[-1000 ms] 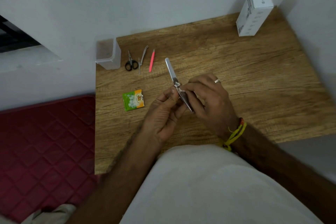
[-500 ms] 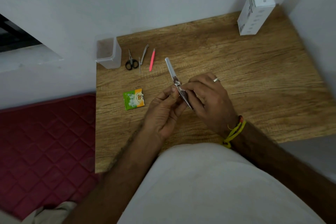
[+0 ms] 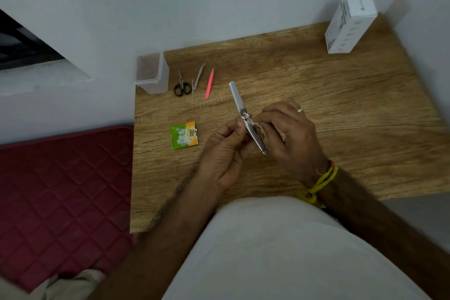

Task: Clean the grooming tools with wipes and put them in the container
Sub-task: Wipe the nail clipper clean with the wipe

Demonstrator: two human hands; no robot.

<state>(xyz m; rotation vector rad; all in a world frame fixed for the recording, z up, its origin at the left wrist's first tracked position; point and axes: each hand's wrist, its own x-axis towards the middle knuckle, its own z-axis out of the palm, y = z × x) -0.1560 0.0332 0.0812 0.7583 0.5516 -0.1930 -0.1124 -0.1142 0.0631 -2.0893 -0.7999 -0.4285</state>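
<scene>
Nail clipper [image 3: 246, 118] pinched between both hands, lever aimed far-left toward container [image 3: 153, 73].

Left hand [image 3: 226, 153] gripping body, right hand [image 3: 289, 134] pinching wipe [image 3: 253, 122] at hinge (left nearer container).

Obstacles are clustering along the table's [image 3: 353, 109] far-left stretch: the clear container [image 3: 152, 73] is standing at the far-left corner, with the black-handled scissors [image 3: 181, 85], a second metal tool [image 3: 197, 80] and the pink tool [image 3: 209, 83] lying in a row just beside it, narrow gaps between them. The green wipe sachet [image 3: 184, 135] is lying near the left edge. A white box [image 3: 348, 24] is occupying the far-right corner. Both hands, left hand [image 3: 225, 151] and right hand [image 3: 289, 134], are blocking mid-table with the long metal tool [image 3: 246, 117]. Bare wood is lying open across the right half and along the far edge between row and box.
</scene>
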